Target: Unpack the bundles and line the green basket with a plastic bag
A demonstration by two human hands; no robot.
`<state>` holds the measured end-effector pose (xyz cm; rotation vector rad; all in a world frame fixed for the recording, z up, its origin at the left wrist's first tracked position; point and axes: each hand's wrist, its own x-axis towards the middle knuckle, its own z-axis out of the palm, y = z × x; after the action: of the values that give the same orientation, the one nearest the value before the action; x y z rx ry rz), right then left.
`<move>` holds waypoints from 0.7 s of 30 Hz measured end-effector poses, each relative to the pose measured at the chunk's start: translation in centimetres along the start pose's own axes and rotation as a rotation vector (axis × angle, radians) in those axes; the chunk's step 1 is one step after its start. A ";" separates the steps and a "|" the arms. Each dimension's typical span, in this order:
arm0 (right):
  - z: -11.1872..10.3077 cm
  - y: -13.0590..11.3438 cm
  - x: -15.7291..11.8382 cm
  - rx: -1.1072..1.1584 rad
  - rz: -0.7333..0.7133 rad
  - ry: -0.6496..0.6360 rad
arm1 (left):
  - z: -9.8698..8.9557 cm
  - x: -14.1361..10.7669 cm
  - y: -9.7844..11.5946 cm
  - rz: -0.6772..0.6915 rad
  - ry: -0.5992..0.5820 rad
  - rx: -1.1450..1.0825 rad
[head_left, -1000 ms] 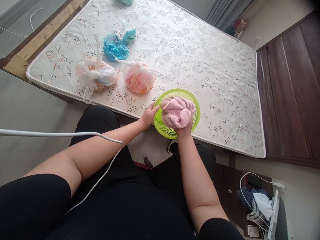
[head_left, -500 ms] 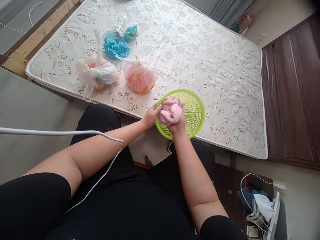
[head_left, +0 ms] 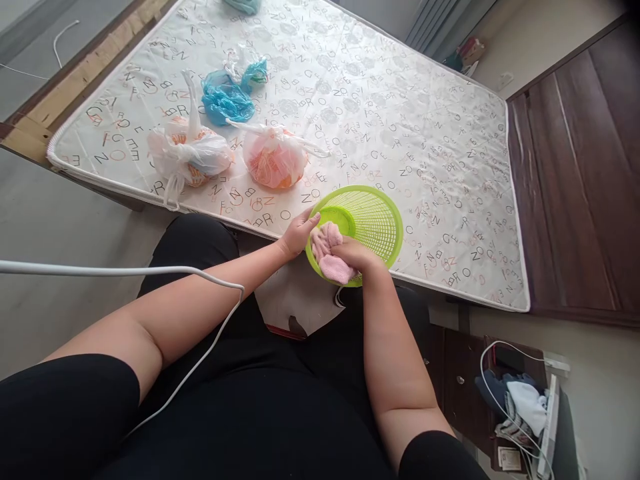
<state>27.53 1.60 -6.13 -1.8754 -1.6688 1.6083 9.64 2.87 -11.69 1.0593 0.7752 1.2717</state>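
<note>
My left hand (head_left: 299,233) holds the near-left rim of a round lime-green plastic mesh basket (head_left: 373,223), which rests tilted at the mattress edge. My right hand (head_left: 347,255) grips a crumpled pink towel (head_left: 327,257) against the basket's near side, and part of the towel is hidden under my fingers. Beyond the basket lie a white plastic bag (head_left: 187,153) and a translucent bag (head_left: 274,159), both holding something orange. A blue plastic bag (head_left: 226,100) lies farther back.
The basket and bags lie on a white letter-printed mattress (head_left: 395,133) on a wooden frame. A white cable (head_left: 125,269) runs over my left forearm. A dark wooden panel (head_left: 575,200) stands at the right; clothes (head_left: 520,407) lie at the lower right.
The pink towel has shifted from the basket's middle to its near-left side, showing more mesh. My right hand has moved down with it, and the basket has turned slightly.
</note>
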 end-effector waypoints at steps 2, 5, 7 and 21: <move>-0.5 0.3 -0.6 -0.059 0.032 -0.051 | 0.3 -0.1 0.3 0.009 -0.019 -0.006; 0.5 0.1 -0.7 0.150 -0.003 -0.007 | 0.7 -0.2 0.3 0.025 -0.032 -0.009; 1.8 -0.4 -0.2 0.404 -0.076 0.106 | 0.7 -0.1 -0.1 0.015 -0.011 0.001; -0.1 -2.1 -3.9 1.103 -0.631 0.460 | -1.5 0.5 0.5 -0.137 0.039 0.106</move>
<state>27.05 -0.61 -2.35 -0.9055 -0.7403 1.2400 8.20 3.67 -11.67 1.0499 0.9384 1.1477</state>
